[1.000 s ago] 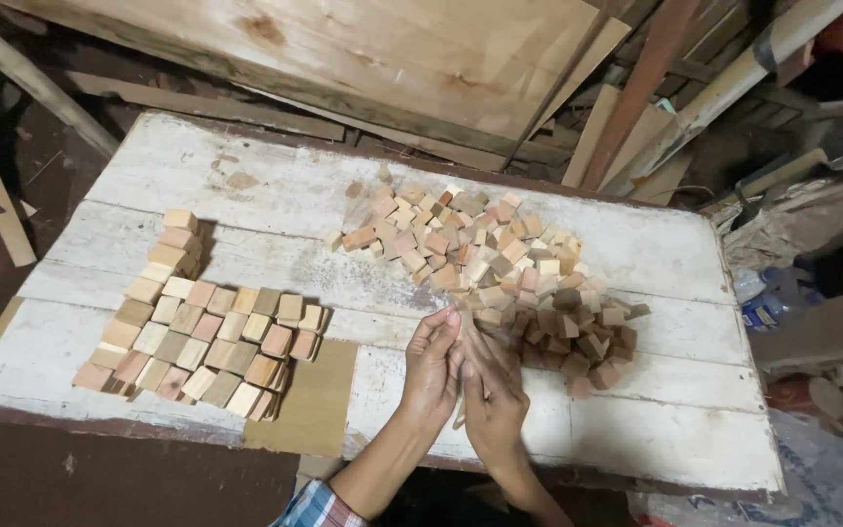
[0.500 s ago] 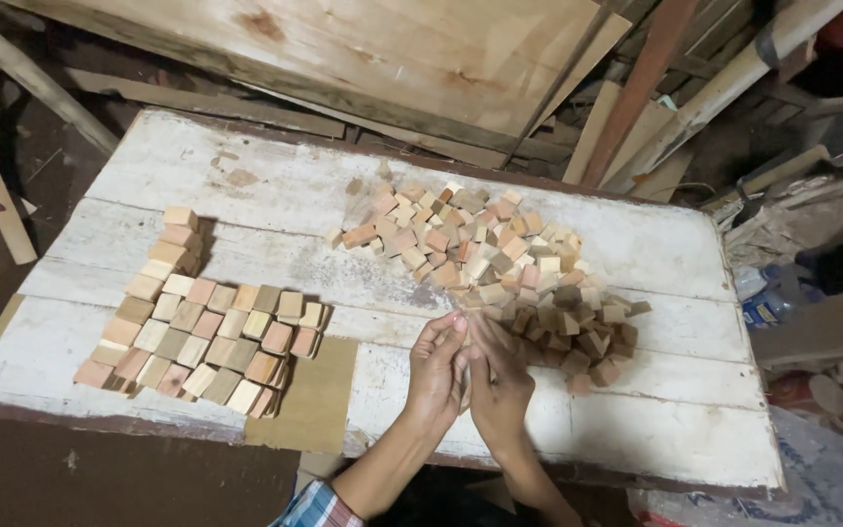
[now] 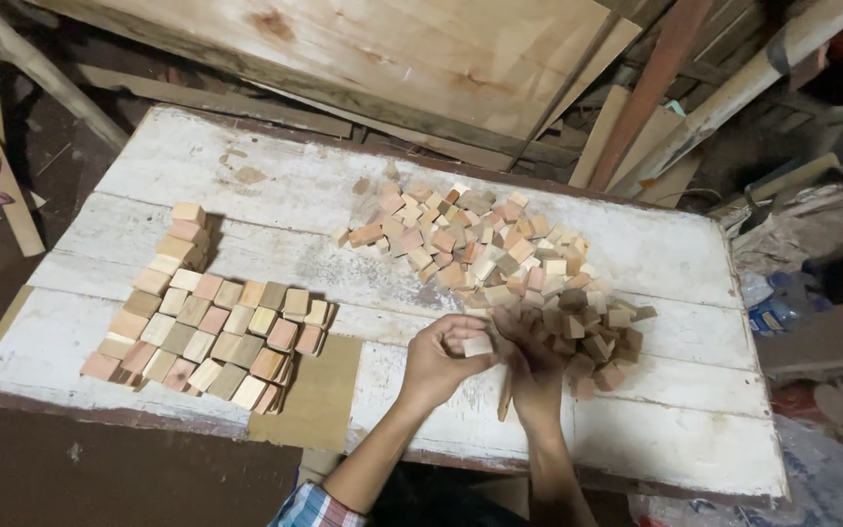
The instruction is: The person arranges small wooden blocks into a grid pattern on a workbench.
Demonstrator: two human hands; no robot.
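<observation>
1. Since a moment ago, the left hand [image 3: 441, 361] now pinches a pale wood block [image 3: 477, 345] at lower centre
2. The right hand [image 3: 536, 363] curls shut around a thin stick [image 3: 504, 395] beside the loose block pile [image 3: 500, 254], so sorting continues

You're in a rough woodworking shop. Your white plank table [image 3: 636, 244] is worn and scuffed, a big plywood sheet [image 3: 373, 49] leans at the far side, timber offcuts [image 3: 675, 117] stack up far right, and small wooden blocks [image 3: 480, 244] cover the table.
</observation>
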